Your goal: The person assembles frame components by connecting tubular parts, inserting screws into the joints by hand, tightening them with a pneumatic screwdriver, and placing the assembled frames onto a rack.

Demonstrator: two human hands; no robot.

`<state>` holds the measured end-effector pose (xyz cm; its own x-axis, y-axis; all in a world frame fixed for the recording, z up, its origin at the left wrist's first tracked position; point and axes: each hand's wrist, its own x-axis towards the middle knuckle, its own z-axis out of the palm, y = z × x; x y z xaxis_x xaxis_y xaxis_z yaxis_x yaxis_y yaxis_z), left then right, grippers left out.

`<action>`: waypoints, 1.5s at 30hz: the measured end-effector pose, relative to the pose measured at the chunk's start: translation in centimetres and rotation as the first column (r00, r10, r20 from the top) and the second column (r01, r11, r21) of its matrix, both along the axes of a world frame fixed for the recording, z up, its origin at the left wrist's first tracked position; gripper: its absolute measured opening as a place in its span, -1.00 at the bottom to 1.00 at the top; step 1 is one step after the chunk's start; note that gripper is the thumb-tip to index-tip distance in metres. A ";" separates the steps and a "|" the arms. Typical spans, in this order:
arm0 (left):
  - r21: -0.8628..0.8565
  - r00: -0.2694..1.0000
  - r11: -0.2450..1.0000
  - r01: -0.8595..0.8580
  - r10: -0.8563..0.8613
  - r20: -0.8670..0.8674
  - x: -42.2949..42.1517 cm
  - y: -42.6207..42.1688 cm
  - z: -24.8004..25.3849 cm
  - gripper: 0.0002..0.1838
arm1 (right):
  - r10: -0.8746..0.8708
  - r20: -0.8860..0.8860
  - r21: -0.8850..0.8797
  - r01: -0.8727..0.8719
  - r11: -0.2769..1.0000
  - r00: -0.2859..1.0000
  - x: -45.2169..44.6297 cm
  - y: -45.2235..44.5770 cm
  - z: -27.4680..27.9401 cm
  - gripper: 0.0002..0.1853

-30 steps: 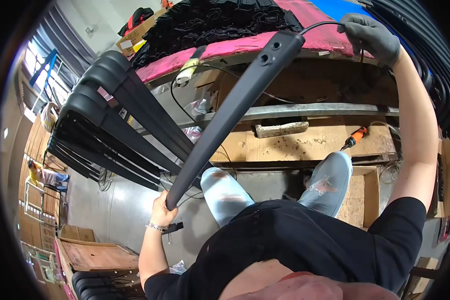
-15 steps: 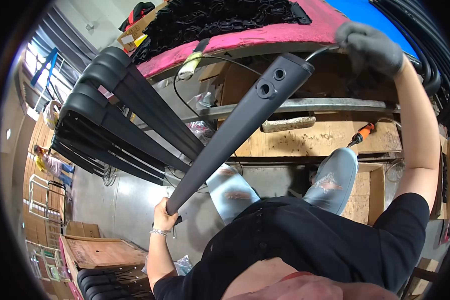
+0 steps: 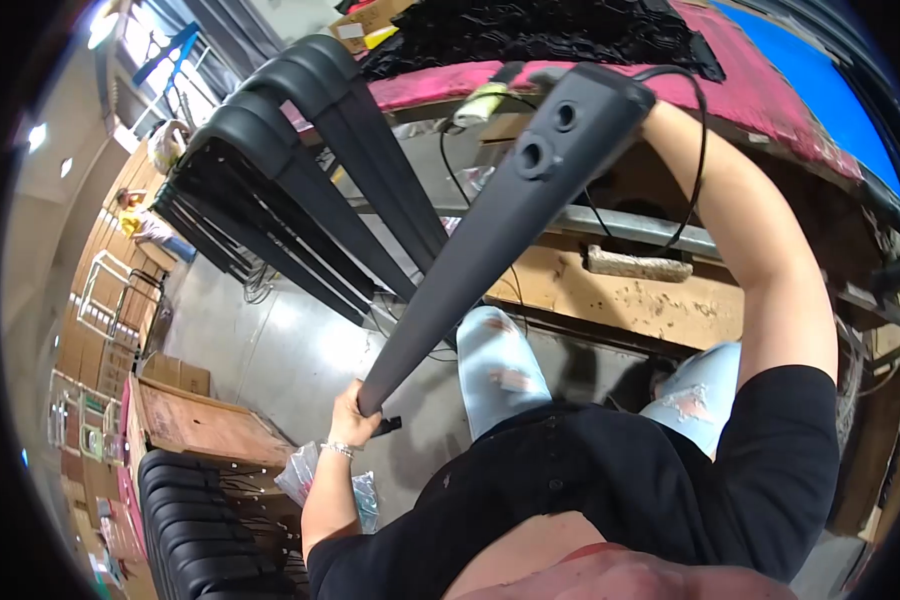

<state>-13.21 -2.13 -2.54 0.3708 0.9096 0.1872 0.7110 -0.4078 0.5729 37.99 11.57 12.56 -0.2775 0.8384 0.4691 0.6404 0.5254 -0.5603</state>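
Note:
A long dark grey tubular post (image 3: 470,235) with two round holes near its upper end slants across the view. My left hand (image 3: 350,415) is wrapped round its lower end. A black cable (image 3: 703,140) comes out at the upper end and loops down to the right. My right hand (image 3: 547,77), in a grey glove, is mostly hidden behind the upper end, and its fingers cannot be made out. Close to it, at the bench edge, lies a tool with a pale yellow-green wrapped handle (image 3: 482,104).
Similar black posts (image 3: 300,150) lean in a row at the left. A pink-covered bench (image 3: 770,85) carries a heap of black parts (image 3: 540,40). More black pieces (image 3: 185,530) stand by a wooden crate (image 3: 205,425). A person (image 3: 155,225) is far off at left.
My right hand has moved left from the cable at the post's end to behind the post. The cable now hangs in a loop at the right. The view has turned rightward.

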 end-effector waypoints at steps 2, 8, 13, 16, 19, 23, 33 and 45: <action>-0.005 0.999 0.999 -0.040 0.040 -0.005 -0.8 -0.8 -0.4 -0.76 | -0.016 -0.049 0.217 0.026 0.976 0.999 -3.1 2.0 0.7 -0.62; -0.070 0.990 0.988 -0.140 0.139 -0.013 -2.0 -0.6 -1.9 -0.74 | -0.311 0.321 0.031 0.318 0.948 0.894 -7.7 -1.1 3.2 -0.78; -0.098 0.994 0.989 -0.110 0.111 0.007 -1.6 0.4 -1.9 -0.73 | 0.176 0.138 -0.182 -0.150 0.972 0.975 -0.3 -5.6 -0.2 -0.81; -0.105 0.998 0.993 -0.058 0.060 0.011 -0.5 1.3 -1.9 -0.74 | -0.145 -0.545 -0.529 -0.203 0.824 0.826 3.4 -10.5 1.7 -0.71; -0.129 0.999 0.991 -0.020 0.016 -0.035 0.2 2.6 -2.5 -0.74 | -0.190 -0.855 -0.373 -0.318 0.871 0.483 1.4 -18.2 3.7 -0.65; -0.143 0.995 0.990 0.018 -0.032 -0.097 1.4 3.9 -1.9 -0.74 | -0.380 -0.381 -0.447 0.191 0.874 0.843 6.1 -21.5 4.5 -0.66; -0.131 0.967 0.972 0.195 -0.213 -0.138 4.7 4.8 0.3 -0.76 | -0.235 0.227 -0.207 0.282 0.937 0.945 8.0 -21.2 10.8 -0.79; -0.166 0.981 0.978 0.129 -0.151 -0.126 4.2 4.2 -0.3 -0.77 | -0.452 -0.151 -0.143 0.433 0.890 0.879 11.5 -22.0 9.9 -0.85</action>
<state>-9.02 2.05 -2.83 0.5086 0.8609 -0.0144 0.7292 -0.4218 0.5388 49.48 -10.39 22.51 0.2126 0.8999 0.3807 0.6792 0.1440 -0.7197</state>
